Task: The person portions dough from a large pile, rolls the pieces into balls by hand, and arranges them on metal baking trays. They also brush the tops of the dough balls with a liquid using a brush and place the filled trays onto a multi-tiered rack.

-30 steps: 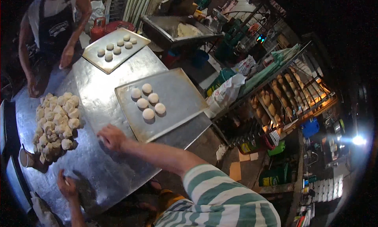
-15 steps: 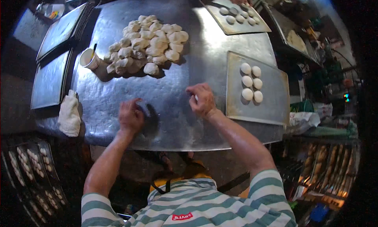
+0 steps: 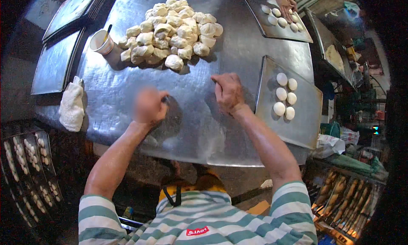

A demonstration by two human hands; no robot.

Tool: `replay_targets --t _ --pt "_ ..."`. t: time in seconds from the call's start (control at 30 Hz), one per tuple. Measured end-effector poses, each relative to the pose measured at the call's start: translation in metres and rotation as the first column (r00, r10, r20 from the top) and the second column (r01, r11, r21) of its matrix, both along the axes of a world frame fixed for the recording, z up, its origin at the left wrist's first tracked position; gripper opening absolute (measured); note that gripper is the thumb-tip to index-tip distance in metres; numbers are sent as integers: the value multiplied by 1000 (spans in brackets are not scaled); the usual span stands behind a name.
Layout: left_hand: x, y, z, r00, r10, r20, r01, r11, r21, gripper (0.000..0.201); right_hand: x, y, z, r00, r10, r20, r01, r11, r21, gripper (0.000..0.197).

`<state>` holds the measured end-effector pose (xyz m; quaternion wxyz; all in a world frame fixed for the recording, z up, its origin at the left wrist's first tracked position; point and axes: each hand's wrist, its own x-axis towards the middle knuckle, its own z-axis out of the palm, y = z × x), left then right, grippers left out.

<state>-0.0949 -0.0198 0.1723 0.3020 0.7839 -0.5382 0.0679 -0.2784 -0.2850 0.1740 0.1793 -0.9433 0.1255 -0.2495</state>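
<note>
Both of my hands are curled low over the metal table [image 3: 191, 138]. My left hand [image 3: 149, 105] is partly blurred, but its visible fingers bend inward; whatever lies under it is hidden. My right hand [image 3: 229, 92] is closed with the knuckles up, left of the nearer tray, and its palm side is out of sight. Beyond my hands lies a heap of pale dough pieces [image 3: 174, 30]. Several smooth dough balls [image 3: 281, 93] sit in two columns on the nearer metal tray [image 3: 293, 130].
A white tub [image 3: 101, 43] with a handle sticking out stands left of the heap. A white cloth [image 3: 71, 107] lies at the left edge, near stacked trays [image 3: 57, 64]. Another person's hand [image 3: 284, 5] touches dough balls on the far tray [image 3: 263, 26]. Racks flank the table below.
The view has shifted, so the table's contents sit differently in the picture. My hands stay curled over the table, the left one turned inward. The other person's hand now reaches over the far tray's balls.
</note>
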Motion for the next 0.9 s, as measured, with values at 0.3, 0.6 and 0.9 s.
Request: replay_targets --t 0.3,0.6,0.9 --pt "32 13 -21 975 221 -15 -221 970 -99 28 -13 -18 -9 999 -52 -11 53 986 157 31" --pt "52 -3 -21 943 327 62 -327 945 -2 23 22 -75 -13 992 -117 -40 113 991 -73 31" --pt "34 8 23 794 577 -191 -416 744 523 46 -24 -50 -3 997 -55 -60 57 998 35 27"
